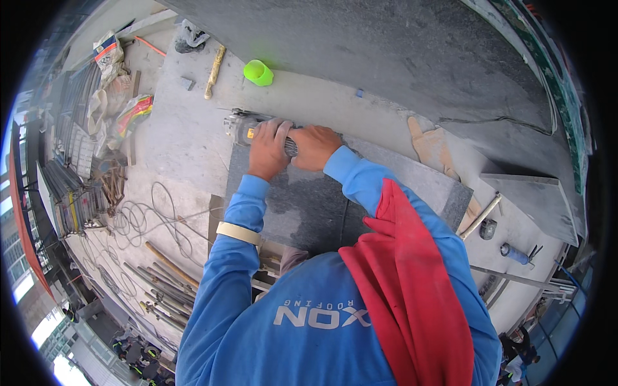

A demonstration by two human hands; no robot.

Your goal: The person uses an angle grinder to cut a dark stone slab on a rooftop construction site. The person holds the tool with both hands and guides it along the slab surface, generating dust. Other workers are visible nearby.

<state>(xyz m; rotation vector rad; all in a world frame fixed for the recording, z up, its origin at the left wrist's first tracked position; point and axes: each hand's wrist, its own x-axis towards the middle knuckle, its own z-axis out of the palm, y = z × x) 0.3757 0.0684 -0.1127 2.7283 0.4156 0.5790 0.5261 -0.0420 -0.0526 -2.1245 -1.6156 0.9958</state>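
An angle grinder is held in both my hands over the far left part of a dark grey stone slab. My left hand wraps round its body near the metal head, which points left. Just to the right, my right hand closes round the rear of the tool. A damp-looking darker patch covers part of the slab's top. From the tool's rear a black cord seems to run down across the slab toward me. Whether the disc touches the stone I cannot tell.
A lime-green cup and a short wooden stick lie beyond the slab. Large grey panel stands behind. Coiled cable, poles and sacks are at left; a blue cylindrical tool and leaning slab at right.
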